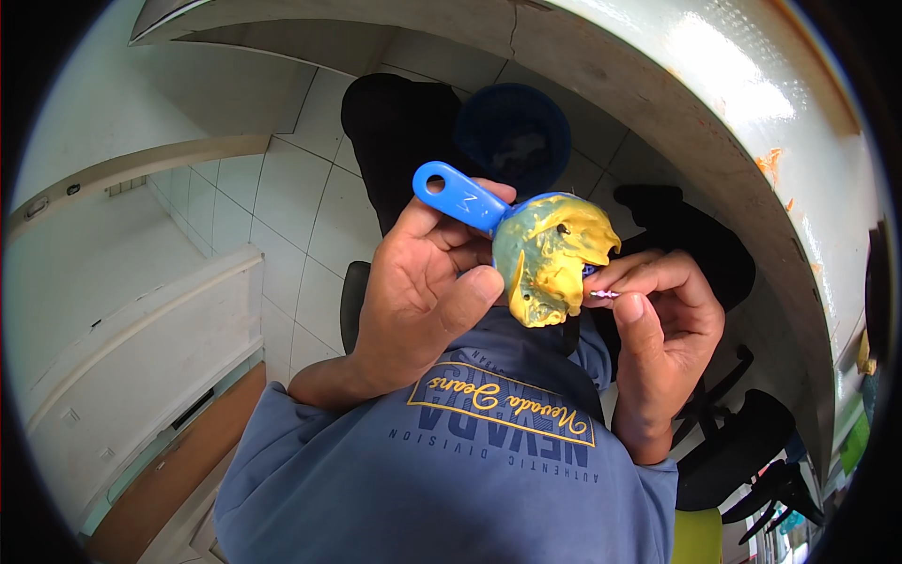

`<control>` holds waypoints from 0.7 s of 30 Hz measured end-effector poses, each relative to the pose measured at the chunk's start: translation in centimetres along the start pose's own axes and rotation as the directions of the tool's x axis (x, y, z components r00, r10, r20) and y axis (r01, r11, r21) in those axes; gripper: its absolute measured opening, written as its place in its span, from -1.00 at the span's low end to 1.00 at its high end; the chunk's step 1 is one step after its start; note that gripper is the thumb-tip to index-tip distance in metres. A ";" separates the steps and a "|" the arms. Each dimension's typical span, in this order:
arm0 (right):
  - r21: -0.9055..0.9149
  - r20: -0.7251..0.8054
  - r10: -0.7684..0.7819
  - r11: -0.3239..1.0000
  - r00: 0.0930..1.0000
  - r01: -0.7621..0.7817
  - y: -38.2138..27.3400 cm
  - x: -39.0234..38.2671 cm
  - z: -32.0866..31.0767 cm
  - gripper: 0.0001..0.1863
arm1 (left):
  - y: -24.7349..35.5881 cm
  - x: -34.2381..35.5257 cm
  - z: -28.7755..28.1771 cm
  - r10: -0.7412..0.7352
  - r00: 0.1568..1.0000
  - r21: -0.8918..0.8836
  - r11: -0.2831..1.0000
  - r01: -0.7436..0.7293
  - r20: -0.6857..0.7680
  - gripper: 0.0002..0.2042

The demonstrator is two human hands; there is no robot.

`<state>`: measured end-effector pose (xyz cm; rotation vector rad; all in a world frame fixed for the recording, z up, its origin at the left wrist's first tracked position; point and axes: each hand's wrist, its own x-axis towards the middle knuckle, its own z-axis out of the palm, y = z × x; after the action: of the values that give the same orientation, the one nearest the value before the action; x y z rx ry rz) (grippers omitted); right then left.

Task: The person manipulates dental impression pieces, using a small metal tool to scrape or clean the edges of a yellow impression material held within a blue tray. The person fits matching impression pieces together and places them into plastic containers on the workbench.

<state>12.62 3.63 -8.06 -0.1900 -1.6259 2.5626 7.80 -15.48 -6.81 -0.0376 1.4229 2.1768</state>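
Observation:
My left hand [413,287] grips a blue dental impression tray [462,200], its flat handle with a round hole pointing up and to the left. Yellow and green impression material [550,263] fills the tray in an uneven, torn-edged mass, and small dark holes show in it. The left thumb rests near its edge, while other fingers are partly behind the tray. Close at the right edge of the material, my right hand [667,324] pinches a small purple ridged pin [604,294] between thumb and fingers. Whether the pin touches the material I cannot tell.
A pale worktop [686,85] with a worn edge curves across the top and right, with orange smears on it. Below it, a blue bucket [526,122] stands on the tiled floor [301,188]. Black chair parts [738,446] are at lower right; white cabinetry [141,338] stands at left.

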 end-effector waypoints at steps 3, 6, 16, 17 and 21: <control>-0.022 0.001 -0.007 1.000 1.000 0.007 0.0 0.0 0.1 -0.92 | 0.1 -0.1 0.0 -0.001 1.000 -0.004 1.000 0.001 -0.009 -0.45; -0.050 -0.001 -0.030 0.998 1.000 0.030 0.0 -0.1 0.0 -0.92 | 0.1 0.0 0.0 -0.002 1.000 0.008 1.000 0.002 -0.008 -0.45; -0.178 0.046 -0.281 0.942 0.959 0.284 -0.2 -0.6 0.3 -0.88 | 0.5 -0.5 0.3 0.004 1.000 -0.020 1.000 -0.003 0.027 -0.46; -0.193 0.057 -0.311 0.929 0.949 0.316 -0.3 -0.6 0.3 -0.88 | 0.6 -0.4 0.3 0.003 1.000 -0.020 1.000 -0.003 0.029 -0.46; -0.193 0.095 -0.367 0.905 0.925 0.379 -0.1 -0.5 0.2 -0.87 | 0.6 -0.5 0.2 0.023 0.998 0.009 1.000 -0.023 0.064 -0.46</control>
<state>13.05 3.38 -7.89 0.1682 -1.7506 2.1303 8.00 -15.73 -6.08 0.0517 1.4041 2.1701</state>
